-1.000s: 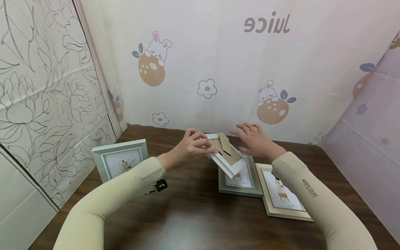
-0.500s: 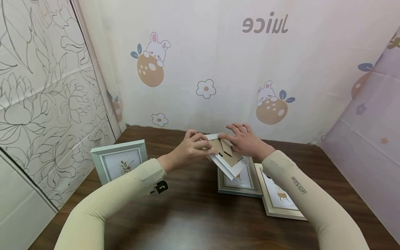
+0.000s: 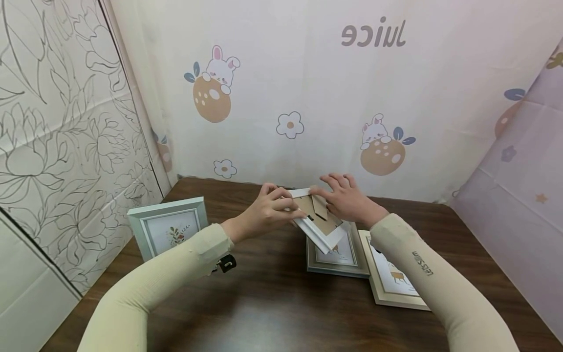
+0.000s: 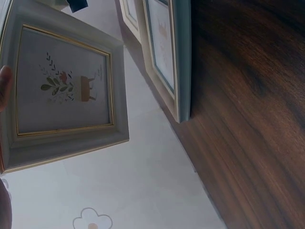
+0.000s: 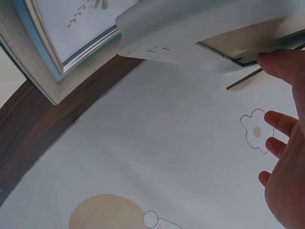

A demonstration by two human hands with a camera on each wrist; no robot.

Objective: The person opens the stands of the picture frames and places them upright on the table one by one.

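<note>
The dark brown wood-grained bench (image 3: 264,313) looks smooth to me, glossy toward six o'clock. The white rectangular picture frame (image 3: 313,232) seems satin-smooth, its tan backing board (image 3: 327,226) matt. The grey-beige rectangular frame (image 5: 82,73) has a rough, woven-looking border and a shiny silvery lip (image 5: 90,51). At twelve o'clock hangs a white printed curtain of matt, creased cloth (image 3: 281,73).
</note>
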